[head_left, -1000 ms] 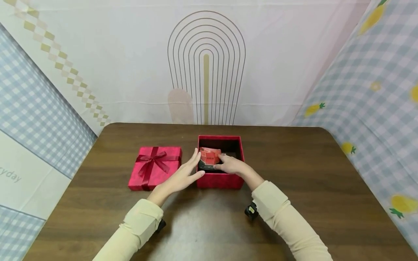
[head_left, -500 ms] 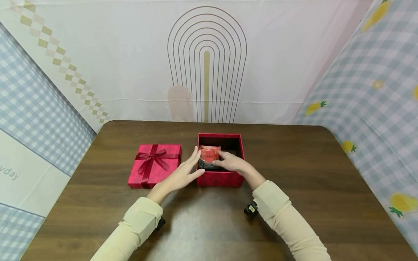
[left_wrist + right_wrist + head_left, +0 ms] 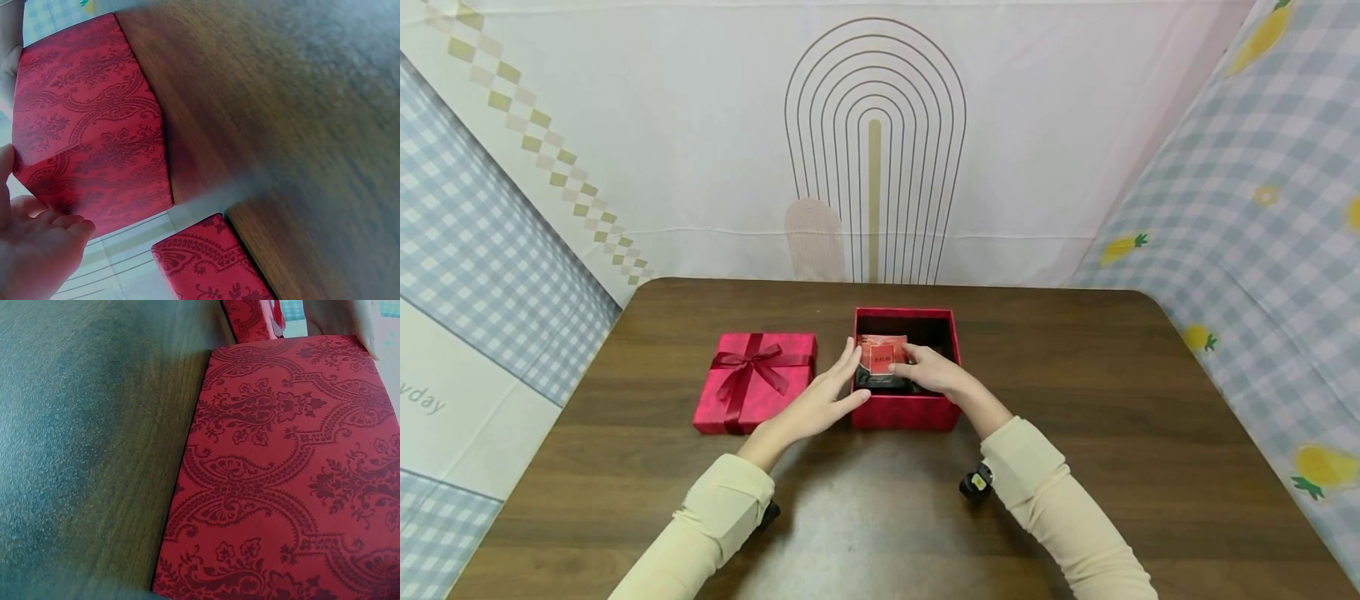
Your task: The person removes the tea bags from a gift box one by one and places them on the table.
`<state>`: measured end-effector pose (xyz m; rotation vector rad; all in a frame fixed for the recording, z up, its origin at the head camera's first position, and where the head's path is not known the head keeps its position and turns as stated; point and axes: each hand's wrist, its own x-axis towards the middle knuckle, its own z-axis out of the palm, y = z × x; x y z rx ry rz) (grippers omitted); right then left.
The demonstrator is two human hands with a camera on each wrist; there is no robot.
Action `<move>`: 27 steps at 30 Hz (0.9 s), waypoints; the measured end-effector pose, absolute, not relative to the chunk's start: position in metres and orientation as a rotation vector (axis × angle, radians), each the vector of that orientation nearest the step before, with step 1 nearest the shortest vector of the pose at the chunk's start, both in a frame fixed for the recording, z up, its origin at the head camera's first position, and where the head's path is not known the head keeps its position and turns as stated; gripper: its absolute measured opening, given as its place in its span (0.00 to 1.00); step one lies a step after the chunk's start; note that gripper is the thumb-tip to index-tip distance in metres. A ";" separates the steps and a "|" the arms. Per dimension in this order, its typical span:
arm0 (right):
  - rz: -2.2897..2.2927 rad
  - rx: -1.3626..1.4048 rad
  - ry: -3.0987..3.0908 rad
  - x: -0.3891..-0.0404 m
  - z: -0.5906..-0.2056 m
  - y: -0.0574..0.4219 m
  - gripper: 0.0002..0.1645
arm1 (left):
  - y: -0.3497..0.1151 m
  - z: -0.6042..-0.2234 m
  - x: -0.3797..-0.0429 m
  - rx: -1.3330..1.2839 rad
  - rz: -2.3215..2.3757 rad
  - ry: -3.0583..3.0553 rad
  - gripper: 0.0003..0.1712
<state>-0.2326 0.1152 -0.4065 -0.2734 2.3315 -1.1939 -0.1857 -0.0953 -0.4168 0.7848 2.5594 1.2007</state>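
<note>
In the head view a red gift box (image 3: 906, 412) stands uncovered on the table, its inside dark. A red and black tea packet (image 3: 882, 359) leans in its left half, label up. My right hand (image 3: 934, 372) reaches over the front right of the box and pinches the packet's right edge, thumb on its face; the other fingertips are hidden. My left hand (image 3: 820, 402) rests against the box's left side, fingers straight and thumb at the front corner. The left wrist view shows that hand (image 3: 47, 250) by the patterned box wall (image 3: 94, 119).
The matching red lid (image 3: 775, 408) with a ribbon bow (image 3: 752, 372) lies left of the box, close to my left hand. The brown wooden table (image 3: 880, 517) ends at a white printed cloth (image 3: 700, 150) behind. Checked cloth (image 3: 1225, 275) hangs at the sides.
The tea packet has settled slightly lower and flatter in the box. My right thumb and fingers have shifted a little on its right edge. The left hand has stayed in place.
</note>
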 end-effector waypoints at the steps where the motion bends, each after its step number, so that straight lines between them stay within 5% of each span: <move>1: -1.199 -0.269 2.333 -0.233 -0.407 0.115 0.39 | -0.095 -0.417 -0.186 0.784 1.200 2.559 0.40; 27: -1.443 -0.281 2.353 -0.230 -0.405 0.119 0.30 | -0.095 -0.415 -0.185 0.786 1.182 2.559 0.41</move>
